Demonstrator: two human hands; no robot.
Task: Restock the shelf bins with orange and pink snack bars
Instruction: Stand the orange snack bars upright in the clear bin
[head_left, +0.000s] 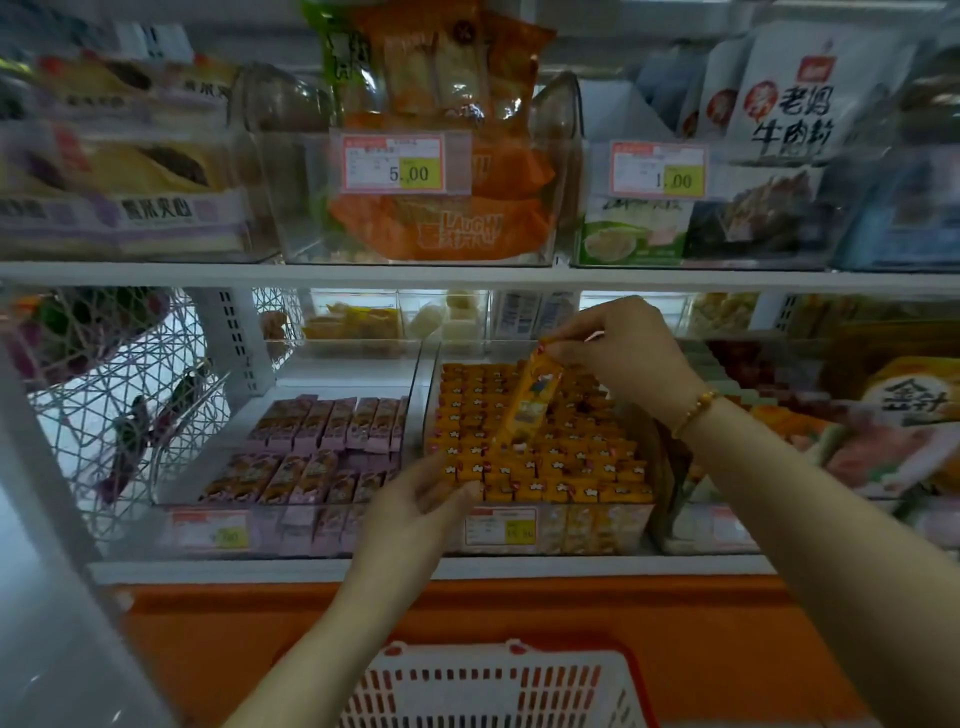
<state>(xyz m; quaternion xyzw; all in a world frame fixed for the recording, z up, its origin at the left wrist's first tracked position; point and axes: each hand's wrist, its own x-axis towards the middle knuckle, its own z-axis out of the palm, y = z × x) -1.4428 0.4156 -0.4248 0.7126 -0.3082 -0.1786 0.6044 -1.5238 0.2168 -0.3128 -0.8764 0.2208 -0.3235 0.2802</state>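
My right hand (618, 348) pinches the top end of one orange snack bar (530, 400), which hangs tilted over a clear bin (431, 384) packed with upright orange bars (566, 467). My left hand (421, 499) hovers at that bin's front left corner, fingers relaxed, its fingertips close to the front row of orange bars; whether they touch is unclear. Left of it, another clear bin (218, 426) holds pink snack bars (332, 426) in two rows, with bare floor showing on its left side.
A white and red basket (493, 686) sits below, in front of the orange shelf base (208, 649). A wire basket (130, 395) hangs at the left. Packaged foods (893, 431) fill the right side. The upper shelf (467, 273) with bins and price tags overhangs the bars.
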